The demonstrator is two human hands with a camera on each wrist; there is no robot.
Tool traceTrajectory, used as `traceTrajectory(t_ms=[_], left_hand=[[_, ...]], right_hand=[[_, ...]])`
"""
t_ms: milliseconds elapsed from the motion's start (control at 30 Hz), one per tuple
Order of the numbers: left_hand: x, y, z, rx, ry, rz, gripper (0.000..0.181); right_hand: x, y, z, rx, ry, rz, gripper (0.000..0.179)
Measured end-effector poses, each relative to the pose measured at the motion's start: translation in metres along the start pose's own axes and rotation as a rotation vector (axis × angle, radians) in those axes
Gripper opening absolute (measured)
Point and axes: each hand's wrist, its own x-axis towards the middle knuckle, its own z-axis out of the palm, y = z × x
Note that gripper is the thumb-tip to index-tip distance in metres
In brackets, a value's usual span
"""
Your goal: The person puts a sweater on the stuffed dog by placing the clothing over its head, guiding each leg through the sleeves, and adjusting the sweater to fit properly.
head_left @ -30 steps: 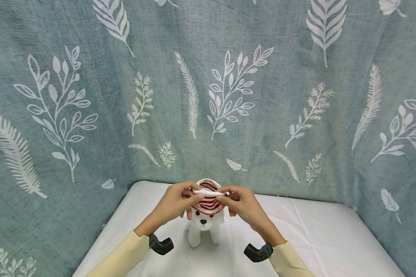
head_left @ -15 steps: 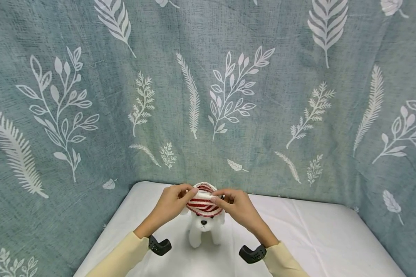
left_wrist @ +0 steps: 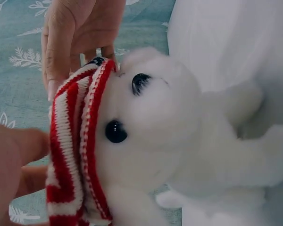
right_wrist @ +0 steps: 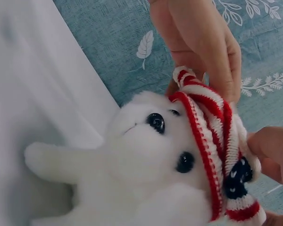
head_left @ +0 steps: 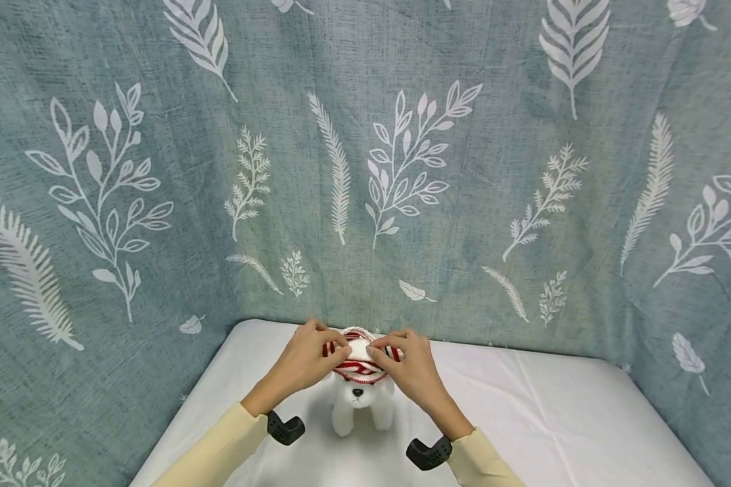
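Observation:
A white plush dog (head_left: 357, 392) stands upright, facing me, with a red-and-white striped knitted garment (head_left: 361, 368) over the top of its head. My left hand (head_left: 309, 353) pinches the knit at the left side between thumb and fingers. On the other side my right hand (head_left: 407, 360) pinches it likewise. A white patch shows between the thumbs. In the left wrist view, the garment's red-and-white edge (left_wrist: 93, 122) lies just above the dog's black eye (left_wrist: 116, 131). A navy patch (right_wrist: 237, 178) marks the knit in the right wrist view. Some fingertips are hidden behind the knit.
The dog stands on a table with a white cloth (head_left: 524, 406). A blue-green curtain (head_left: 365, 169) with white leaf prints hangs behind and along the sides. Each wrist wears a black camera mount, the left mount (head_left: 285, 429) and the right mount (head_left: 429, 453).
The garment has come lower on the dog's head and its stripes are more bunched. Both hands have shifted their grip, with the right hand and wrist moving slightly left. The dog stays in place.

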Motion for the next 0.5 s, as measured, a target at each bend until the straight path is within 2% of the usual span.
traceTrajectory(t_ms=[100,200,300,400,500], left_hand=[[0.0,0.001,0.001,-0.034,-0.012,-0.048,0.015],[0.0,0.002,0.002,-0.028,-0.033,-0.083,0.017],[-0.001,0.002,0.003,-0.047,-0.111,-0.119,0.019],[-0.001,0.001,0.006,-0.163,-0.207,-0.159,0.026],[-0.001,-0.001,0.008,-0.305,-0.247,-0.181,0.03]], right_hand=[[-0.001,0.002,0.002,0.016,-0.025,0.036,0.012],[-0.004,0.003,0.002,0.013,-0.068,0.093,0.019],[-0.007,0.004,0.001,0.014,-0.126,0.172,0.028],[-0.01,0.005,0.0,0.059,-0.187,0.256,0.036],[-0.012,0.006,-0.001,0.17,-0.244,0.346,0.043]])
